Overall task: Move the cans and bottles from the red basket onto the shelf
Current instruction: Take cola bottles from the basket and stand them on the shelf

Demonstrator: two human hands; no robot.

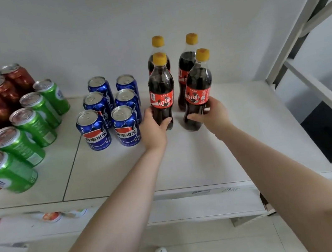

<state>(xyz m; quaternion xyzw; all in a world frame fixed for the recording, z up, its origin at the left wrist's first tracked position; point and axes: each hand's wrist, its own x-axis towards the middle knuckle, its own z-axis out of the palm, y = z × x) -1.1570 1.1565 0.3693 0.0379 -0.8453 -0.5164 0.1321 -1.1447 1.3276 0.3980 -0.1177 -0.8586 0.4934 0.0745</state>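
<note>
Two cola bottles are being set down on the shelf (187, 155).

The front-left cola bottle (161, 91) is being clasped by the left hand (153, 125), the front-right cola bottle (197, 92) by the right hand (214, 115); many cans are standing shelved already, and the basket is out of view.

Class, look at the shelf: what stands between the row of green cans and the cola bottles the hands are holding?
In the head view, six blue cans stand in two rows between the green cans and the cola bottles. Bare white shelf separates them from the green cans.
</note>
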